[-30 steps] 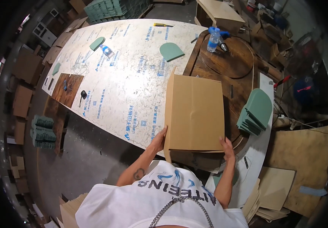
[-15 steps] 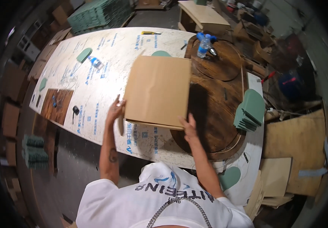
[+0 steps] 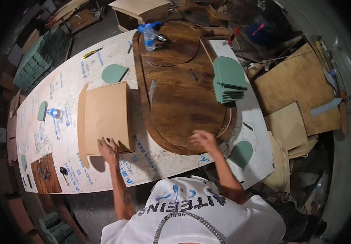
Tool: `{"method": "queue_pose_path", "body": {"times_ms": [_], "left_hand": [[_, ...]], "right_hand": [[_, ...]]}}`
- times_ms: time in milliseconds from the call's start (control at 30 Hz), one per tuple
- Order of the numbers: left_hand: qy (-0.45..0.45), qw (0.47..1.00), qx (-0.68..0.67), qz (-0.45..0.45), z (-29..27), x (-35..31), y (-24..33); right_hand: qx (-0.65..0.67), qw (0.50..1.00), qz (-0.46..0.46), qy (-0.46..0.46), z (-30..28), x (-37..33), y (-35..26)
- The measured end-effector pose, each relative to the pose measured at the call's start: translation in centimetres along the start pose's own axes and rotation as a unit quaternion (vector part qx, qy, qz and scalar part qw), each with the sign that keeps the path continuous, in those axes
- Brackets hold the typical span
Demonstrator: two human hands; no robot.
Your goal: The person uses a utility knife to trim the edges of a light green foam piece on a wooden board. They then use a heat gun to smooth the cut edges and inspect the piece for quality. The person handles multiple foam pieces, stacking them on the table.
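Observation:
A cardboard box (image 3: 108, 116), its long curved flap standing out along the left side, rests on the white-topped table (image 3: 67, 138). My left hand (image 3: 109, 149) lies on the near edge of the box with its fingers spread. To the right, my right hand (image 3: 203, 140) hovers over the near end of a dark brown wooden board (image 3: 179, 110) with rounded ends. Its fingers are apart and nothing is in them. A stack of green rounded pads (image 3: 228, 79) sits on the board's right side. One more green pad (image 3: 240, 154) lies right of my right forearm.
A water bottle (image 3: 149, 37) and a blue power drill (image 3: 159, 36) stand at the board's far end. Another bottle (image 3: 55, 113) lies at the left, and a yellow-handled tool (image 3: 92, 53) at the far edge. Flat boards (image 3: 287, 126) lean beyond the table's right side.
The box has come down from both hands onto the table at the left. My right hand has let go of it and moved right over the board. The view has turned right.

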State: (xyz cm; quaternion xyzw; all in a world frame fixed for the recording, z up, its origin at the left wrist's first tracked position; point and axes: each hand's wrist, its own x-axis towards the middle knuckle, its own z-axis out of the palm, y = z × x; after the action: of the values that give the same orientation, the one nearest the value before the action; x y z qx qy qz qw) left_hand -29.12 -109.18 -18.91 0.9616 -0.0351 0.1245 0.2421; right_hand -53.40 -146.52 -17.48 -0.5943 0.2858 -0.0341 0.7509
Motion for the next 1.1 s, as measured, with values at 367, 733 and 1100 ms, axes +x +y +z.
{"method": "queue_pose_path", "body": {"times_ms": [367, 733, 1100], "left_hand": [[-0.433, 0.771, -0.465, -0.043, 10.0, -5.4, 31.4], [-0.558, 0.436, -0.648, -0.28, 23.1, -1.8, 47.4], [-0.402, 0.504, -0.699, -0.31, 24.9, -4.3, 45.0]], "right_hand": [[0.09, 0.966, -0.087, 0.225, -26.2, 11.6, -11.7], [0.047, 0.995, 0.07, 0.053, -27.0, 20.5, -14.8], [0.085, 0.996, 0.038, 0.013, -24.0, 20.6, -14.0]]}}
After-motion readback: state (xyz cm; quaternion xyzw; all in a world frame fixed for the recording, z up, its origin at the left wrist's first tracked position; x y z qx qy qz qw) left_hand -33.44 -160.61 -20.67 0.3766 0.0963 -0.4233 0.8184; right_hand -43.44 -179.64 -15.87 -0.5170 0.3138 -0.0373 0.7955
